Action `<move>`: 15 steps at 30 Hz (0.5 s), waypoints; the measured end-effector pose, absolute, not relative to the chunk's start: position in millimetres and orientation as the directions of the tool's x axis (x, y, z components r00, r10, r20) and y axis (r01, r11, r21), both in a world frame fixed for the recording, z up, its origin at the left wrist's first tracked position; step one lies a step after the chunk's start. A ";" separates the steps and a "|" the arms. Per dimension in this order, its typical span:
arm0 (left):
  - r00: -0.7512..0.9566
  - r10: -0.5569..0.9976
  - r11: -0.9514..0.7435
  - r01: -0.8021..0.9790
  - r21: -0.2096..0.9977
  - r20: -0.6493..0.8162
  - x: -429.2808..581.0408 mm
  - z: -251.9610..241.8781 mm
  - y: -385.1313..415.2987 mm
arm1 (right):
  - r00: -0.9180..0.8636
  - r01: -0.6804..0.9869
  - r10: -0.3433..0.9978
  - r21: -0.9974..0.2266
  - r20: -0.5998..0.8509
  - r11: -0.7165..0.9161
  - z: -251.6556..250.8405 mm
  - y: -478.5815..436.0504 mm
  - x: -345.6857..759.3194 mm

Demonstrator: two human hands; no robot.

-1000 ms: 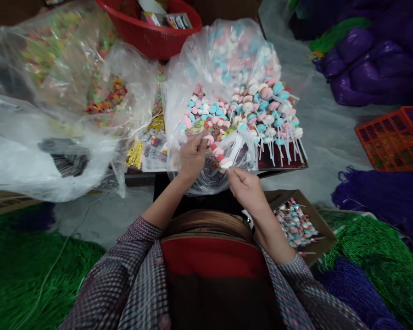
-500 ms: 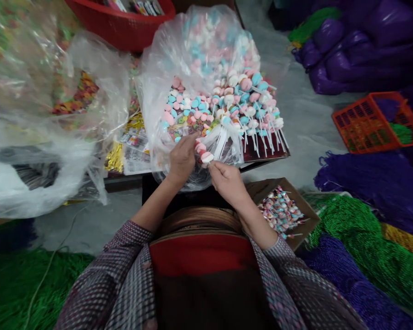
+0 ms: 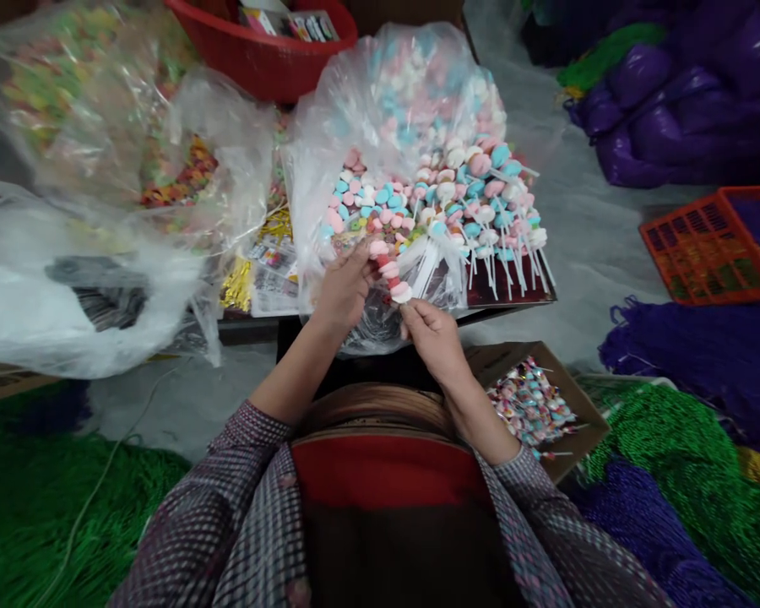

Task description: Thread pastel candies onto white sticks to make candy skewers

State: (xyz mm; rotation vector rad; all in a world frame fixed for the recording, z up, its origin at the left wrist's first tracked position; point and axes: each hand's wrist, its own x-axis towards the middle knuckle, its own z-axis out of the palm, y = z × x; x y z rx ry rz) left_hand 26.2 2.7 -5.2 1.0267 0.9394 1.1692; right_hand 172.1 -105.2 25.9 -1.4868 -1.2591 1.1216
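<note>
A candy skewer (image 3: 389,270) with pink, red and white pieces slants between my hands over the table's near edge. My left hand (image 3: 343,289) is closed, its fingertips at the skewer's upper end. Below the lowest white piece, my right hand (image 3: 435,339) pinches the skewer's lower end; the stick itself is mostly hidden by the fingers. Loose pink, blue and white candies (image 3: 371,198) lie just beyond, with small ring-shaped gummies beside them. To the right are a bundle of white sticks (image 3: 426,268) and rows of filled candy skewers (image 3: 497,224).
Clear bags of gummies (image 3: 107,110) crowd the left side. A red basin (image 3: 266,59) stands behind. Below the table's right end, a cardboard box (image 3: 576,431) holds wrapped candies. An orange crate (image 3: 703,253) and purple and green strands (image 3: 690,447) are on the floor.
The whole view has shifted, moving everything rightward in the picture. More of the skewer's pink and red pieces show between my hands, which are slightly farther apart along it.
</note>
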 end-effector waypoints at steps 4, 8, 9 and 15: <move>0.196 0.980 0.075 -0.257 0.963 -0.024 30.8 -5.1 -3.6 | 0.103 0.160 0.986 -0.976 -0.132 -0.147 23.4 -105.4 168.3; 0.202 0.979 0.096 -0.300 0.949 -0.035 37.3 3.5 -10.1 | 0.130 0.129 0.978 -0.975 -0.164 -0.181 18.2 -104.1 163.9; 0.189 0.981 0.104 -0.314 0.944 -0.045 37.6 5.4 -10.0 | 0.123 0.124 0.978 -0.975 -0.168 -0.183 17.2 -103.4 163.6; 0.140 0.990 0.055 -0.302 0.952 -0.012 35.2 5.1 0.7 | 0.162 0.105 0.977 -0.982 -0.139 -0.157 15.3 -98.0 165.1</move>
